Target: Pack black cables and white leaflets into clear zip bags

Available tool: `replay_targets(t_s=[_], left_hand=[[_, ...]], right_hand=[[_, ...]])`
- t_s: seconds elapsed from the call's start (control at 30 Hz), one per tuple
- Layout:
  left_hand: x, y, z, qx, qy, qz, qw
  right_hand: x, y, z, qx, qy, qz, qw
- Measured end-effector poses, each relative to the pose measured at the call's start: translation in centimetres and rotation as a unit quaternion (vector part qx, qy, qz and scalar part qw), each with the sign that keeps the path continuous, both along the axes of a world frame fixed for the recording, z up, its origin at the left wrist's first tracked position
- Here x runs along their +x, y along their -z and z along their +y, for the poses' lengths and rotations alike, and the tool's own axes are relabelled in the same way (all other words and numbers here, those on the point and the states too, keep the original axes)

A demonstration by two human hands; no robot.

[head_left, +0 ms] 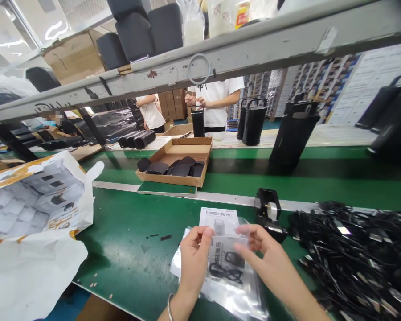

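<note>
Grip on both sides is a tight pinch, left hand (194, 256) and right hand (265, 252) holding the bag (235, 299) by its top edge low over the table (127, 232), I'd guess to keep the booklet (218, 217) and cable (225, 271) inside from sliding, tape dispenser (269, 211) close by.

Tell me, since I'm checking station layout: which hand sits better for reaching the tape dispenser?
Right hand, probably: the tape dispenser stands just beyond it; the left hand lies across the bag.
</note>
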State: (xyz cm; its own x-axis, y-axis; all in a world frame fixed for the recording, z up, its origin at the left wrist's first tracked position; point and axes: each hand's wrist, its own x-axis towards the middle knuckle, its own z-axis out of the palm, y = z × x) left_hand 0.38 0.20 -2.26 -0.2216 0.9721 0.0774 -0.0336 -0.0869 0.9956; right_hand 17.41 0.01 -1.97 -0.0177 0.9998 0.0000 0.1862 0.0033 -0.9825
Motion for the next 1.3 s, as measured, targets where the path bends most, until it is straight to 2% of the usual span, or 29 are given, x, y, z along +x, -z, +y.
replay_targets(t_s=[0.23,0.3,0.4,0.47,0.67,0.77,0.87,1.0,1.07,1.13,1.2,1.23,1.3], left_hand=[[0.1,0.5,-0.4,-0.021,-0.021,-0.047,0.998],[0.1,0.5,-0.6,-0.017,-0.017,-0.05,0.998],[0.0,0.3,-0.7,0.002,0.029,-0.061,0.998],[-0.3,0.0,-0.7,0.001,0.071,-0.053,0.996],[-2.0,-0.6,-0.5,-0.025,0.13,0.037,0.991],[-2.5,-0.8,-0.4,-0.05,0.155,-0.018,0.987],[-2.0,-1.0,-0.3,-0.053,0.171,-0.103,0.978],[-0.7,-0.8,0.0,-0.071,0.198,-0.021,0.977],[-0.2,-0.5,0.1,-0.08,0.196,0.003,0.977],[0.0,-0.2,0.1,-0.073,0.189,0.008,0.979],[0.0,0.1,0.0,-0.067,0.193,0.01,0.979],[-0.1,0.2,-0.1,-0.064,0.197,0.011,0.978],[-0.2,0.3,-0.2,-0.057,0.204,0.015,0.977]], right_hand=[[0.4,-0.1,-0.4,-0.004,-0.004,0.046,0.999],[0.3,-0.3,-0.6,0.014,-0.026,0.017,0.999],[0.0,-0.9,-0.6,0.032,-0.03,-0.045,0.998],[0.2,-1.4,-0.5,0.037,-0.025,-0.043,0.998],[2.5,-1.3,-0.1,0.034,-0.054,-0.079,0.995],[3.1,-1.0,-0.2,0.092,-0.082,-0.094,0.988],[3.1,-0.9,-0.5,0.148,-0.098,-0.106,0.978],[3.4,-0.8,-0.7,0.166,-0.124,-0.119,0.971],[4.2,-0.6,-0.5,0.141,-0.081,-0.127,0.979],[5.2,-0.3,0.0,0.101,0.035,-0.138,0.985],[6.2,-0.2,0.5,0.059,0.152,-0.17,0.972],[6.6,-0.2,0.6,0.041,0.178,-0.195,0.964],[6.6,-0.4,0.5,0.027,0.177,-0.251,0.951]])
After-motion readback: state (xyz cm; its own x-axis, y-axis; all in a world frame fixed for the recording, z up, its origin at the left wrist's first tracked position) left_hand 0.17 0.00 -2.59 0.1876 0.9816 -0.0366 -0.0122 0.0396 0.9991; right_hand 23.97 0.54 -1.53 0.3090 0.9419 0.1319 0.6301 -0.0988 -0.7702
